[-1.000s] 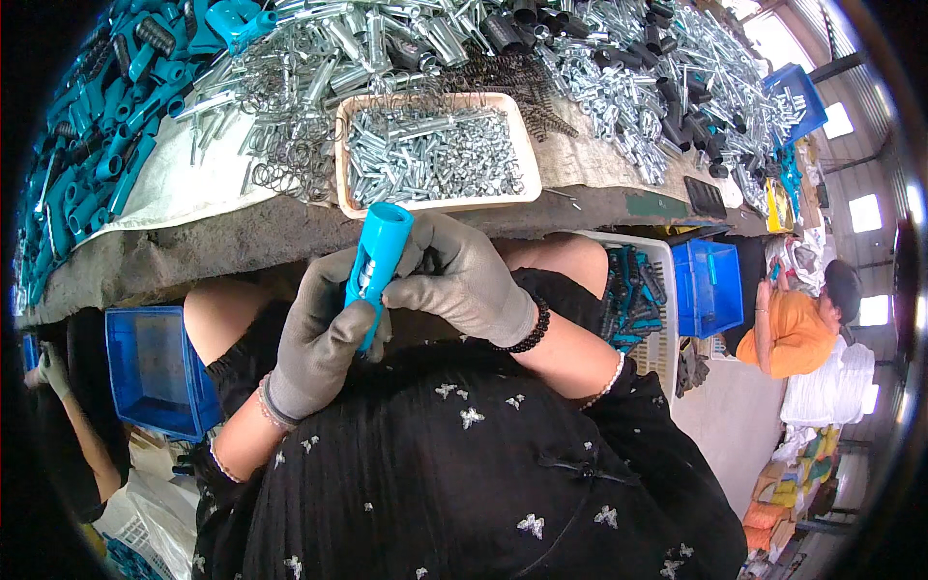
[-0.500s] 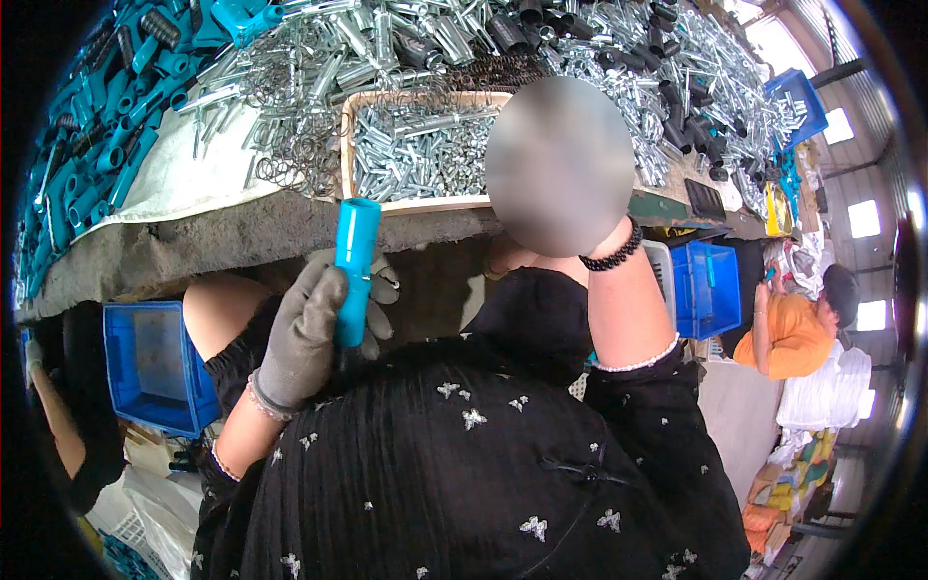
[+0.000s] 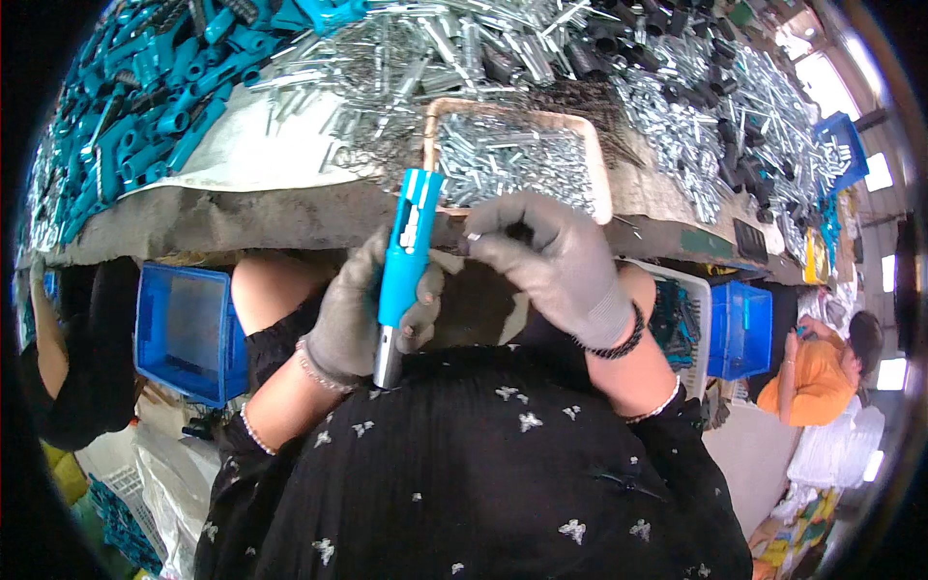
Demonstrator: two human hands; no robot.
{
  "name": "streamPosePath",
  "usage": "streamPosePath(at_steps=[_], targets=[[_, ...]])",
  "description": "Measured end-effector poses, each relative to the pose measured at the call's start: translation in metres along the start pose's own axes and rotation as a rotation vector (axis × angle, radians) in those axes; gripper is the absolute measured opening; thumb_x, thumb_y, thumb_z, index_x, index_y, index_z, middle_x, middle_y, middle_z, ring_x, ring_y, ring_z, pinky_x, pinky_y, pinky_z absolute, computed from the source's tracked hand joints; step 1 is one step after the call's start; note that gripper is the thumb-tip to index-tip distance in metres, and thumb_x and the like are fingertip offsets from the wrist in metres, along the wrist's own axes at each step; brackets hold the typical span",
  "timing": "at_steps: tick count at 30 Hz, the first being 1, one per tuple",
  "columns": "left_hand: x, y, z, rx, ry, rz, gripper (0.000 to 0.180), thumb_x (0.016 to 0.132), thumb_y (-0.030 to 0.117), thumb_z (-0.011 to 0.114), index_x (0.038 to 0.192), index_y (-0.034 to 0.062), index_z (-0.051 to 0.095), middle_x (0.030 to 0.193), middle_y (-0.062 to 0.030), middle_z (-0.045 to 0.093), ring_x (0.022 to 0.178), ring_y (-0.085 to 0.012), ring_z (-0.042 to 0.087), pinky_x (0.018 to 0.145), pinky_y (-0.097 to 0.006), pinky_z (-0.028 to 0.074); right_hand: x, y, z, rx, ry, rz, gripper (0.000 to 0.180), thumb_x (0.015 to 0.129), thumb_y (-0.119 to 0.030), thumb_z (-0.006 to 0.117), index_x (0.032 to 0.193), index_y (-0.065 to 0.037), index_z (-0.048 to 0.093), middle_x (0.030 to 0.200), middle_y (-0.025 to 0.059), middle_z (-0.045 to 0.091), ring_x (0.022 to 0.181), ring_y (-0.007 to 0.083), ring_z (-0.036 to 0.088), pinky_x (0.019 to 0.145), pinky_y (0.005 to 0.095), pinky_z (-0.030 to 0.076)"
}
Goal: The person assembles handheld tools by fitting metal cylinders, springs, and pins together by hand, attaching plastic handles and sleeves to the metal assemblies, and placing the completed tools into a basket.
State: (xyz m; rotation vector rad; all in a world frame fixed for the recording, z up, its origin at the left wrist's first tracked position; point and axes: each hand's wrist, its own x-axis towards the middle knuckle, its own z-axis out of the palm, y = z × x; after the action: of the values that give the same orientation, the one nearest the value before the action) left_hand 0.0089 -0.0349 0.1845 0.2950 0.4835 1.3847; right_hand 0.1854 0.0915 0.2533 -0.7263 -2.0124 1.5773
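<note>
My left hand (image 3: pixel 353 314), in a grey glove, is wrapped round a teal plastic tube (image 3: pixel 398 275). The tube stands nearly upright, its slotted end on top and a shiny metal end pointing down near my lap. To its right, my gloved right hand (image 3: pixel 556 261) pinches a small metal piece (image 3: pixel 473 238) between thumb and fingers. That piece is apart from the tube, and its exact kind is too small to make out. Just beyond both hands, a shallow pale tray (image 3: pixel 601 184) on the bench holds many small silver metal pieces.
Teal plastic parts (image 3: pixel 145 140) heap up at the bench's left. Metal tubes, springs and black sleeves (image 3: pixel 590 58) cover its far side. Blue crates (image 3: pixel 184 387) (image 3: pixel 742 329) flank me below bench level, beside a white basket (image 3: pixel 701 362). A person in orange (image 3: pixel 812 382) sits at right.
My right hand, masked by a blurred patch over the tray before, has come back toward the tube with a small metal piece. The tube has turned, showing its slots and metal end. The view has shifted.
</note>
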Motion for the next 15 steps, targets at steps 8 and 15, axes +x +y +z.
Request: streamPosePath(at_steps=[8, 15], targets=[[-0.007, -0.001, -0.002, -0.202, -0.151, 0.008, 0.069, 0.09, 0.06, 0.062, 0.14, 0.0165, 0.04, 0.085, -0.0084, 0.058, 0.051, -0.0129, 0.051, 0.042, -0.025, 0.042, 0.011, 0.017, 0.041, -0.09, 0.051, -0.382, 0.012, 0.086, -0.008, 0.075, 0.095, -0.003, 0.069, 0.091, 0.0045, 0.06, 0.086, 0.0115, 0.056, 0.076, 0.029, 0.047], [-0.019, 0.012, 0.0, 0.206, -0.14, -0.009, 0.088, 0.086, 0.072, 0.057, 0.143, 0.0072, 0.039, 0.073, -0.0099, 0.061, 0.047, -0.0157, 0.052, 0.043, -0.027, 0.042, 0.009, 0.013, 0.046, 0.527, -0.129, 0.056, 0.037, 0.08, -0.018, 0.084, 0.097, -0.006, 0.053, 0.09, -0.0018, 0.051, 0.087, 0.009, 0.048, 0.079, 0.0245, 0.042]])
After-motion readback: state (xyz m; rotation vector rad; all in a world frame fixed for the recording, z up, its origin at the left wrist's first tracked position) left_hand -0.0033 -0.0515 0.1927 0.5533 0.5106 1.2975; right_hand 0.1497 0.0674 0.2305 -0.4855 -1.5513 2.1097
